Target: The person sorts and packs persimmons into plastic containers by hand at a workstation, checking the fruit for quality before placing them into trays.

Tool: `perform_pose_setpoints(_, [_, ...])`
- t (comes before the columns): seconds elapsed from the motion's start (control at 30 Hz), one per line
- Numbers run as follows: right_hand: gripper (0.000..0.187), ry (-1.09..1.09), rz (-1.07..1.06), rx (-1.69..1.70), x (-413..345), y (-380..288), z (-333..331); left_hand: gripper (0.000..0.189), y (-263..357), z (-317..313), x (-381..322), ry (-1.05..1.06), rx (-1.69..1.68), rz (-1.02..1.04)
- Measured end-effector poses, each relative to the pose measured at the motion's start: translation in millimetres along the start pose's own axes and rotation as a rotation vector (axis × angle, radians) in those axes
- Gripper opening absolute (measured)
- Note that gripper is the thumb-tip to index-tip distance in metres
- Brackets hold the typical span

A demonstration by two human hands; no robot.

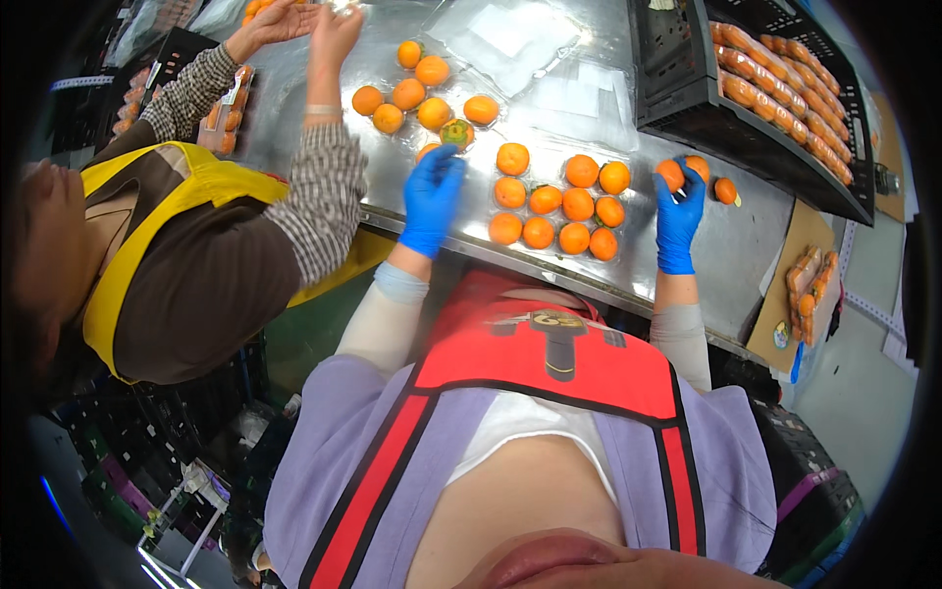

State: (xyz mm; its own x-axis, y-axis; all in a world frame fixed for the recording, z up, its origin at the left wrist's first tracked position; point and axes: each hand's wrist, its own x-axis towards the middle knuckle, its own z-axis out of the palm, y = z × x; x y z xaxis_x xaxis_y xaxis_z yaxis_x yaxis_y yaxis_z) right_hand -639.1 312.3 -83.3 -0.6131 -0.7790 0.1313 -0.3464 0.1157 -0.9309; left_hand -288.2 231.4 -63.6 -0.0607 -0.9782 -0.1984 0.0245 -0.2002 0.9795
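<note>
My left hand (433, 206), in a blue glove and blurred, reaches over the steel table's near edge. Its fingertips are close to a persimmon (427, 152) and another with its green calyx up (457, 133); whether they touch is unclear. Farther right, my right hand (681, 221), also gloved in blue, has its thumb and fingers around a persimmon (670, 175). A second persimmon (697, 168) sits against those fingers. Between my hands, several orange persimmons (578, 204) fill most of a clear plastic tray area (548, 154). One loose persimmon (725, 191) lies right of my right hand.
A black crate (677, 73) of packed fruit (780, 88) stands at the back right. Clear plastic trays (581, 103) lie behind the fruit. To my left, a co-worker's hands (335, 37) are over the table (283, 121). A fruit pack (809, 294) rests on cardboard (780, 265).
</note>
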Motion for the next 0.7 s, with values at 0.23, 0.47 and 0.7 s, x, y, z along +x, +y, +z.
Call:
perform_pose_setpoints(0.23, [0.043, 0.037, 0.134, -0.025, -2.9, 27.7, -8.1, 0.025, -8.7, -58.9, -1.5, 0.262, 0.304, 0.108])
perform_pose_setpoints(0.47, [0.033, 0.039, 0.018, -0.162, 1.8, 36.5, -13.2, 0.029, -12.7, -77.8, 41.7, 0.417, 0.414, 0.147])
perform_pose_setpoints(0.7, [0.03, 0.095, -0.027, -0.323, -15.4, 26.9, -27.9, 0.032, -11.1, -91.9, 64.5, 0.394, 0.322, 0.127])
